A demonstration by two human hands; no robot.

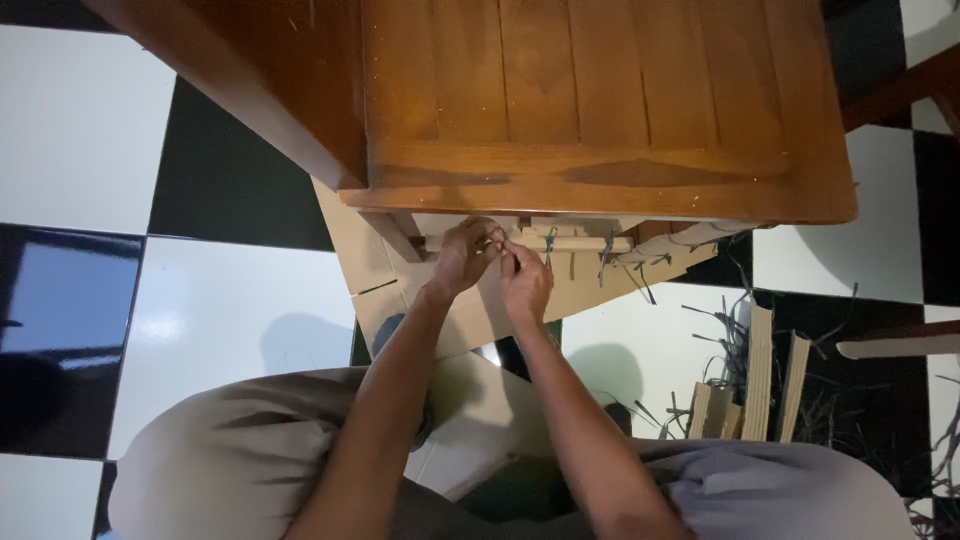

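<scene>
Under the front edge of the wooden table (pixel 600 100), a pale wooden slat (pixel 570 243) lies crosswise, left to right. The left hand (pixel 462 258) pinches something small at its left end; the right hand (pixel 526 282) pinches beside it. The pinched piece is too small to identify.

I see the wooden table (pixel 600 110) overhanging my hands, blocking from above; wood slats (pixel 757 375) crowd the right, open floor (pixel 230 310) lies left.
</scene>
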